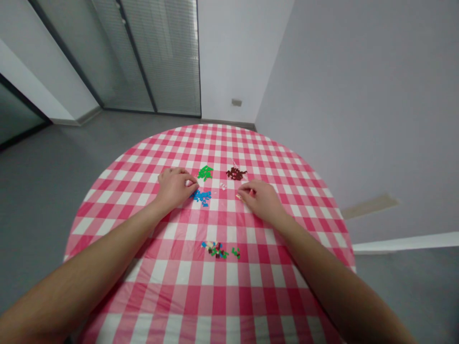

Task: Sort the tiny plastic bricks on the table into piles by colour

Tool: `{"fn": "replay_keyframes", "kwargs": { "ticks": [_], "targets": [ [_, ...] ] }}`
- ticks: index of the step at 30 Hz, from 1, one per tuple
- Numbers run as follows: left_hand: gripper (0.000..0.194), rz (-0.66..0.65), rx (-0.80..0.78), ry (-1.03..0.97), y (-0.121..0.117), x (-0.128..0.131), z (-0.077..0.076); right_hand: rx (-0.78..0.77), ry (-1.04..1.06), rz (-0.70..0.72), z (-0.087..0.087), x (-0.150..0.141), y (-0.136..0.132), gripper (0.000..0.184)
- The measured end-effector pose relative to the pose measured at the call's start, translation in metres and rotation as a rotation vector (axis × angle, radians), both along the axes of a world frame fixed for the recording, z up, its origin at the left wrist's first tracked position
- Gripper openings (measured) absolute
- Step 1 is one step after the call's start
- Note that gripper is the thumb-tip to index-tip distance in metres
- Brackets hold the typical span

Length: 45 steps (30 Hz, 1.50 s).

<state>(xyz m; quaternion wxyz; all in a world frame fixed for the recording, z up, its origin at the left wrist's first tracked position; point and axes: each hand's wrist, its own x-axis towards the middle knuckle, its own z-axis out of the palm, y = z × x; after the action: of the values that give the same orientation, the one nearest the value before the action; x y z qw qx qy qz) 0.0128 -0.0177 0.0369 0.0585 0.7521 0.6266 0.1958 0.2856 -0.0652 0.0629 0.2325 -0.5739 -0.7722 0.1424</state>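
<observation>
1. Though nearest and untouched by either hand: a loose mixed heap of tiny blue, green and dark plastic bricks (216,249), on a round surface (107,234) under pink-and-white gingham cloth.
2. Left hand (174,188): fingers curled, fingertips pressed together just beside a bright blue pile of tiny bricks (201,197); anything held stays hidden.
3. Right hand (260,199): fingertips pinched together, touching or almost touching a tiny cream brick (238,196); grip on it impossible to confirm.
4. Farther on: a bright green pile of bricks (205,173), a dark brown pile of bricks (235,174), and small white bricks (223,186) between them.
5. Main risk: a careless wrist sweep scattering neighbouring piles together, or pale bricks vanishing against white checks.
</observation>
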Motion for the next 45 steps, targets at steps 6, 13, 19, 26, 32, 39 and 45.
{"fn": "replay_keyframes", "kwargs": {
  "ticks": [6, 13, 19, 26, 32, 39, 45],
  "targets": [
    [0.021, -0.036, 0.016, -0.030, -0.001, -0.001, -0.003, 0.005, -0.190, -0.112, -0.019, 0.025, 0.029, 0.024],
    [0.019, -0.054, 0.025, -0.061, -0.002, -0.002, -0.004, -0.001, -0.251, -0.080, -0.022, 0.025, 0.029, 0.028],
    [0.020, -0.055, -0.021, -0.035, -0.002, -0.003, -0.002, -0.027, -0.271, -0.072, -0.021, 0.025, 0.029, 0.030],
    [0.024, -0.094, 0.043, -0.004, -0.009, -0.003, -0.001, 0.004, -0.273, -0.061, -0.020, 0.025, 0.025, 0.033],
    [0.027, -0.170, 0.073, 0.092, -0.014, -0.002, -0.002, -0.012, -0.376, -0.032, -0.017, 0.021, 0.021, 0.036],
    [0.030, -0.203, 0.091, 0.139, -0.013, 0.000, -0.004, -0.058, -0.460, -0.062, -0.017, 0.014, 0.021, 0.044],
    [0.034, -0.210, 0.079, 0.184, -0.011, 0.001, -0.006, -0.059, -0.454, -0.042, -0.016, 0.013, 0.020, 0.045]
  ]
}}
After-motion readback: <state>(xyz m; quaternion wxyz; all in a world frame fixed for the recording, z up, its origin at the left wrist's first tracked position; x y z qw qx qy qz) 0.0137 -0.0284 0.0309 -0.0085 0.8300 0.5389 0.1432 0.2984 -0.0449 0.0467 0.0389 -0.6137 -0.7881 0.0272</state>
